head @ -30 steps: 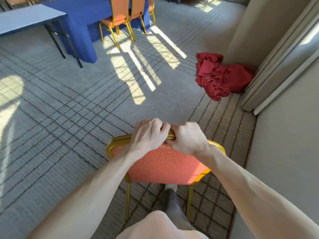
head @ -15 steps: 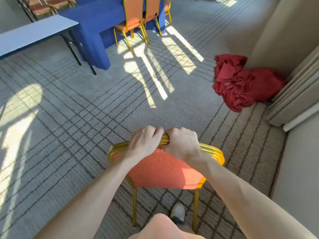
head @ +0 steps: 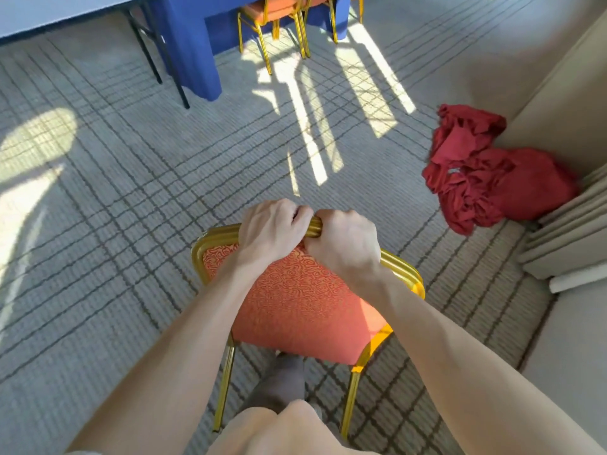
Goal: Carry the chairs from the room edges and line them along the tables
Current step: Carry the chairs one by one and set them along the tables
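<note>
Grey lined carpet [head: 115, 192] stretched toward the blue-draped table [head: 193, 44], where chairs [head: 272, 14] already stood, while the left hand [head: 272, 229] and right hand [head: 345, 241] clamped their fingers round the top rail of an orange chair [head: 295, 297] well short of it, seemingly mid-carry.

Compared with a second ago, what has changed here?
The orange-cushioned chair with the gold metal frame was carried forward: the crumpled red cloth pile now sits closer on its right, the blue-draped table slightly nearer. Nothing taken or released. Left hand and right hand kept their grip on the top rail.
</note>
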### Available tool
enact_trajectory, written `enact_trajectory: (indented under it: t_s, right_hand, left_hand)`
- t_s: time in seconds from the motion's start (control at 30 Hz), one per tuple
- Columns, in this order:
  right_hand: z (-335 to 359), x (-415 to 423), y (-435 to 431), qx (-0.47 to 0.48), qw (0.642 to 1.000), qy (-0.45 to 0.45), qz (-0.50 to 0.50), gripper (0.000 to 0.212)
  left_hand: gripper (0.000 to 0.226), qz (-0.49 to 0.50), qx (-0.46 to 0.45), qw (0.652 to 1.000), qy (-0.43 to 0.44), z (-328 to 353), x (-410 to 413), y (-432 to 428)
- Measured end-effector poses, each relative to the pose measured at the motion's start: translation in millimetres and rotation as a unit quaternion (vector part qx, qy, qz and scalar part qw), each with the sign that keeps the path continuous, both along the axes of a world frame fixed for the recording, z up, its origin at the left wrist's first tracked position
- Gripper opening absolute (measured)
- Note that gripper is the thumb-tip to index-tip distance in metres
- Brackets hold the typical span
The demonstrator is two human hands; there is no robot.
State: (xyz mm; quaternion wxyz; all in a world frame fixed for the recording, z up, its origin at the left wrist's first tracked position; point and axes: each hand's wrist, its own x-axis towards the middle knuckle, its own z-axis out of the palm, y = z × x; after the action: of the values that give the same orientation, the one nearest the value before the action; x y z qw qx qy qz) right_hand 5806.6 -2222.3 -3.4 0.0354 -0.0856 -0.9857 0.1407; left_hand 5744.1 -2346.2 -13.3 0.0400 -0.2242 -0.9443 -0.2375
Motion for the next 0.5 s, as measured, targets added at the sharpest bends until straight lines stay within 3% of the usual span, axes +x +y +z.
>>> enact_trajectory:
  t_s: [0.33,0.5]
  right_hand:
    - [-10,-150,85,-0.021,0.999,-0.042,-0.015,0.028]
    - [-7,-234,121,-0.046,0.994,-0.098,-0.013,0.027]
  left_hand:
    - [0.051,0.005,-0.026,0.999,0.018,-17,-150,84]
    - [0.048,-0.022,-0.015,0.998,-0.051,-16,-234,123]
